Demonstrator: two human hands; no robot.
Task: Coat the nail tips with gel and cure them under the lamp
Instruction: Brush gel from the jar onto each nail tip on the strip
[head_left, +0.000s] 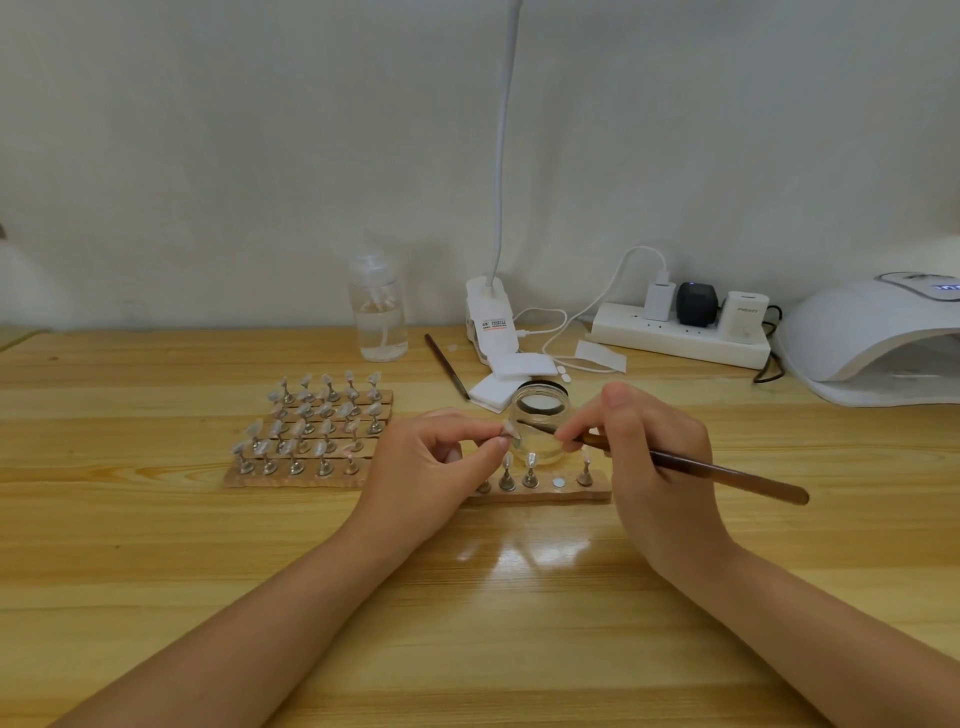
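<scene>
The nail tip (510, 430) looks light, thin and slick, likely stiff enough to flick away if squeezed on its coated face, so its small stand or its edges are the safest hold. The left hand (431, 467) pinches it between thumb and forefinger, raised above the near wooden strip (545, 492) on the table (156, 545). The right hand (649, 457) grips the brush (691, 465) like a pen, bristles touching or just beside the tip, in front of the gel jar (540, 415). The curing lamp (872, 343) sits well apart, far right
</scene>
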